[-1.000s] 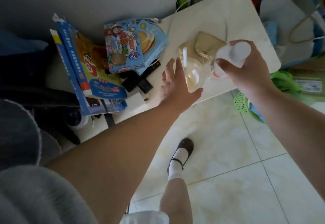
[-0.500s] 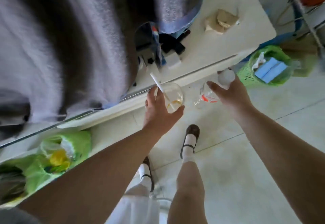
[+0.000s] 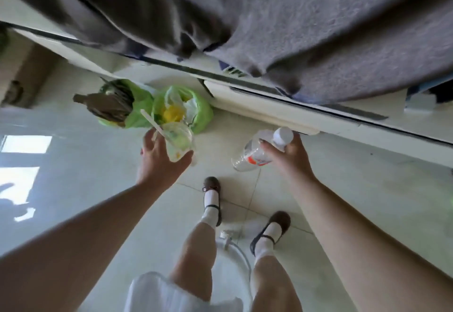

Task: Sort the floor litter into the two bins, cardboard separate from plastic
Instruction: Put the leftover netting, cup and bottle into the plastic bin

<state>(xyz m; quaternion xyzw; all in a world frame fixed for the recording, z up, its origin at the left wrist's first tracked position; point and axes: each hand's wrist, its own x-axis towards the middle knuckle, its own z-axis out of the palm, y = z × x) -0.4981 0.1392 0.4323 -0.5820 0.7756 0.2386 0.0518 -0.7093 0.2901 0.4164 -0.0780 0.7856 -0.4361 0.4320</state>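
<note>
A: The fingers (image 3: 149, 140) of the left hand (image 3: 159, 162) are curled round a clear plastic cup (image 3: 177, 143), thumb under its near side, and the cup is tipped with its mouth facing up and left. A white straw (image 3: 153, 121) sticks out of it toward the far left.

B: And the right hand (image 3: 289, 158)?

A: It grips a clear plastic bottle (image 3: 255, 154) near the neck, fingers wrapped round it just under the white cap (image 3: 283, 135). The bottle lies slanted, cap to the far right, base to the near left, with a red and white label round its middle.

B: What edges are close?

A: The long white edge of a table (image 3: 269, 111) runs from far left to right, just beyond the bottle's cap. A grey cloth (image 3: 318, 29) hangs over it and fills the far part of the view.

B: Where are the bins?

A: Two green-lined bins stand side by side on the floor (image 3: 73, 176), just beyond the cup. The left bin (image 3: 139, 105) has brown cardboard (image 3: 105, 105) sticking out of it. The right bin (image 3: 201, 113) holds clear plastic and something yellow. The cup hangs at the near rim of the right one.

B: Room to move?

A: Open pale tile lies to the near left and between the two hands. The person's shoes (image 3: 212, 189) stand on it nearer in, and a white cable (image 3: 241, 255) curls between them.
</note>
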